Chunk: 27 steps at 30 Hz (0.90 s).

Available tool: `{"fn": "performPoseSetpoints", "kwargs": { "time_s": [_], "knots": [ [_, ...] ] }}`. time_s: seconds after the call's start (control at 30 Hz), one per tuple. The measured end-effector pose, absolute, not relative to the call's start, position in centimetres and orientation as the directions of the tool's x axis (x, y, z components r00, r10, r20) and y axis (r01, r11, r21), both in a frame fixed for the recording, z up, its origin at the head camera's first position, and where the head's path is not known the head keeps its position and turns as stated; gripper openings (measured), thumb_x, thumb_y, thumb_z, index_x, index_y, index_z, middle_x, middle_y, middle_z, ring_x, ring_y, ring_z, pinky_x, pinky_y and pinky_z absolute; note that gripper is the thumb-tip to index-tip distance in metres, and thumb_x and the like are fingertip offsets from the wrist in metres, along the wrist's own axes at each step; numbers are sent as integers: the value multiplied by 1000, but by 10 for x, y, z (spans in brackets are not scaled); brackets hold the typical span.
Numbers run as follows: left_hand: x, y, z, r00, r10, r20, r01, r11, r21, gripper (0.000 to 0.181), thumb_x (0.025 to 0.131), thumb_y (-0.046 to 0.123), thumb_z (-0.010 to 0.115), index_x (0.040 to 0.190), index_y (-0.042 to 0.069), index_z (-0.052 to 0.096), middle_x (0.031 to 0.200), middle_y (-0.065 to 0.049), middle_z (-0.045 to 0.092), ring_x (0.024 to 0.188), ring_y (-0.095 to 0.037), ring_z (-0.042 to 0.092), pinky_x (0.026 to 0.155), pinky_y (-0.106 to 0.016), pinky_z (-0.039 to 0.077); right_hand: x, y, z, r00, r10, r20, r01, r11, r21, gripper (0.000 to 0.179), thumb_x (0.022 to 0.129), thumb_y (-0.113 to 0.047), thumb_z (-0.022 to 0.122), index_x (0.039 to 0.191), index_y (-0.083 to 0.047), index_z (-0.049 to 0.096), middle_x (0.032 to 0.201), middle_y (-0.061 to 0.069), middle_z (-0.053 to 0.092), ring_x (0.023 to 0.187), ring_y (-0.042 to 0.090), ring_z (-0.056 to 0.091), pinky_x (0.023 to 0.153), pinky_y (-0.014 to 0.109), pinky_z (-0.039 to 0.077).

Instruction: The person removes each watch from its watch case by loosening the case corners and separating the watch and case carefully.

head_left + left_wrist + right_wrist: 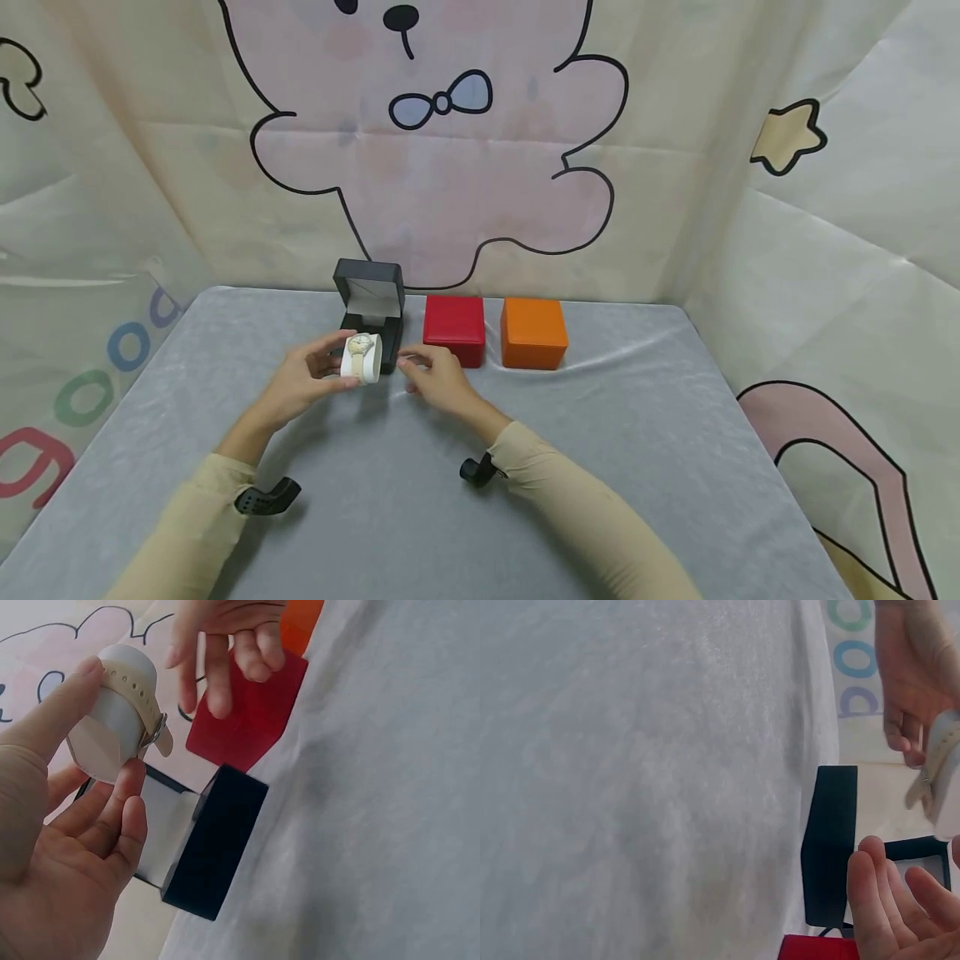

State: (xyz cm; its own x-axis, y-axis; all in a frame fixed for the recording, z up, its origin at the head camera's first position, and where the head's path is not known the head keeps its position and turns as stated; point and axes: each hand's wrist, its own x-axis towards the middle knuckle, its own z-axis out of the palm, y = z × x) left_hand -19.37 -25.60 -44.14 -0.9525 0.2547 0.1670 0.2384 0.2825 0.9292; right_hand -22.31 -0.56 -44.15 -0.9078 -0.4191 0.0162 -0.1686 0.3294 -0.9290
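Note:
A wristwatch (361,343) with a cream strap is wrapped around a white watch cushion (373,363). My left hand (296,383) grips the cushion by its ends, between thumb and fingers; the left wrist view shows the strap's buckle (156,732) hanging on the lower side. Just behind it stands a black watch box (367,271) with its lid raised and a light grey lining, partly hidden by the cushion. To the right of the box, my right hand (442,383) hovers with relaxed fingers and nothing in its grasp, apart from the watch.
A red box (454,321) and an orange box (534,335), both closed, stand in a row right of the black one. Grey cloth (390,517) covers the table. Printed curtains (675,167) enclose its back and sides.

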Motion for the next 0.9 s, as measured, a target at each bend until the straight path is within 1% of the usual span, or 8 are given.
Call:
{"fn": "performPoseSetpoints", "kwargs": {
  "time_s": [0.13, 0.27, 0.33, 0.47, 0.6, 0.77, 0.83, 0.9],
  "knots": [
    [-193, -249, -448, -948, 263, 181, 249, 252, 935, 74, 84, 1, 79, 149, -3, 43, 147, -23, 51, 100, -3, 67, 85, -18, 54, -221, 3, -440, -893, -450, 26, -189, 322, -928, 36, 102, -19, 60, 132, 0, 63, 119, 18, 72, 81, 40, 73, 68, 27, 61],
    [-192, -244, -454, -938, 278, 210, 275, 220, 936, 74, 82, -5, 78, 147, -9, 42, 146, -28, 50, 98, -2, 67, 85, -16, 54, -217, 11, -440, -884, -466, 40, -211, 322, -923, 34, 102, -18, 61, 130, -1, 65, 118, 18, 72, 82, 41, 74, 69, 26, 61],
    [-192, -241, -456, -934, 283, 219, 286, 224, 932, 74, 82, -5, 79, 147, -10, 42, 146, -29, 50, 97, -2, 67, 85, -15, 53, -215, 16, -438, -880, -472, 51, -230, 331, -915, 33, 102, -18, 61, 130, -3, 66, 117, 16, 72, 83, 40, 74, 68, 25, 60],
    [-190, -235, -455, -930, 298, 214, 291, 245, 925, 74, 82, 0, 81, 147, -5, 45, 147, -27, 50, 96, -4, 67, 86, -16, 53, -210, 23, -434, -872, -484, 77, -267, 338, -903, 32, 101, -20, 61, 129, -5, 66, 120, 14, 72, 84, 40, 73, 67, 23, 58],
    [-187, -231, -451, -928, 314, 201, 291, 274, 917, 75, 82, 6, 83, 147, -1, 46, 148, -23, 51, 97, -7, 68, 87, -19, 53, -206, 29, -428, -865, -494, 90, -282, 329, -901, 33, 101, -20, 62, 131, -5, 65, 123, 14, 71, 90, 41, 71, 71, 24, 59],
    [-186, -226, -446, -929, 318, 189, 283, 282, 917, 74, 82, 8, 83, 147, 4, 48, 148, -21, 51, 99, -8, 68, 89, -19, 53, -203, 35, -425, -867, -482, 130, -322, 340, -883, 33, 101, -21, 62, 131, -7, 66, 126, 14, 70, 100, 31, 69, 76, 26, 60],
    [-186, -224, -445, -927, 326, 187, 283, 276, 919, 74, 83, 7, 83, 147, 3, 47, 148, -21, 51, 99, -8, 68, 90, -19, 52, -202, 38, -426, -865, -483, 139, -336, 349, -875, 34, 101, -21, 62, 132, -7, 66, 128, 13, 69, 104, 26, 68, 80, 26, 60],
    [-186, -222, -443, -922, 340, 184, 283, 267, 921, 74, 83, 7, 82, 148, 2, 47, 149, -21, 51, 99, -8, 68, 90, -20, 52, -200, 40, -427, -859, -490, 147, -347, 347, -871, 36, 100, -21, 63, 132, -5, 65, 130, 14, 68, 107, 26, 68, 82, 27, 59]
  ]
}}
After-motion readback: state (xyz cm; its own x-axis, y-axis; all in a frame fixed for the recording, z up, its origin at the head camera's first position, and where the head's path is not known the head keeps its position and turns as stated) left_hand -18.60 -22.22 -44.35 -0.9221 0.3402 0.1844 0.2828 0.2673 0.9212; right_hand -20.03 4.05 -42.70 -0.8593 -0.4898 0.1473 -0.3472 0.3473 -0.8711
